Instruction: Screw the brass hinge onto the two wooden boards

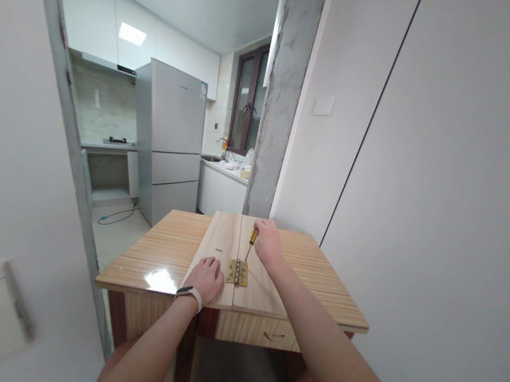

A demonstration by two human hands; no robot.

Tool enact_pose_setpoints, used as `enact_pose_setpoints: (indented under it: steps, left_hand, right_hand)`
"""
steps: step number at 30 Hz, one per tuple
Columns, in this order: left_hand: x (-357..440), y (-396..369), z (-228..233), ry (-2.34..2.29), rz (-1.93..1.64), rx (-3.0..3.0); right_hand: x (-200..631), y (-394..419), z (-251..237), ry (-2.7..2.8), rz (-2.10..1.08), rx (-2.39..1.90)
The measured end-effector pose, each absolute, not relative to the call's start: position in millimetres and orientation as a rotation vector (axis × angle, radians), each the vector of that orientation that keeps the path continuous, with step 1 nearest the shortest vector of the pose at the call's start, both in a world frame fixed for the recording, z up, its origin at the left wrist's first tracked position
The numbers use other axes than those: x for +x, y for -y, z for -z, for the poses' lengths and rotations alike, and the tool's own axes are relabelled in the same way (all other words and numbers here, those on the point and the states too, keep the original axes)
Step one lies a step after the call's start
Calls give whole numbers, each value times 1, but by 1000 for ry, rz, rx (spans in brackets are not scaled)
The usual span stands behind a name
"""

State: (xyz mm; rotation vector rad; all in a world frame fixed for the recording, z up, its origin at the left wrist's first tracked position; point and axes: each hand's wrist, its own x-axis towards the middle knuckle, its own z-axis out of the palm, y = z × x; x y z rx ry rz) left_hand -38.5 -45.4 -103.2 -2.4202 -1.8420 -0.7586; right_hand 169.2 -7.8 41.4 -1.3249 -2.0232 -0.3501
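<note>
Two pale wooden boards (222, 240) lie side by side on a striped wooden table (166, 248). A brass hinge (238, 273) spans their seam near the front edge. My right hand (267, 242) grips a yellow-handled screwdriver (252, 241), held nearly upright with its tip down on the hinge's right leaf. My left hand (205, 277), with a white watch band at the wrist, presses flat on the left board just left of the hinge.
The table has a drawer front (259, 331) facing me and white walls close on both sides. Behind it stand a concrete pillar (284, 94), a grey fridge (172, 135) and a kitchen counter with a sink (222, 170). A cable lies on the floor (118, 216).
</note>
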Motion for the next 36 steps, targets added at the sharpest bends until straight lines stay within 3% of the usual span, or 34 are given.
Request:
enact_pose_setpoints:
  steps: [14, 36]
  left_hand:
    - [-36, 50, 96, 1875, 735, -2413]
    - [-36, 52, 93, 1884, 718, -2414]
  right_hand:
    - [164, 15, -43, 2073, 495, -1375]
    - [165, 8, -42, 1965, 250, -1369]
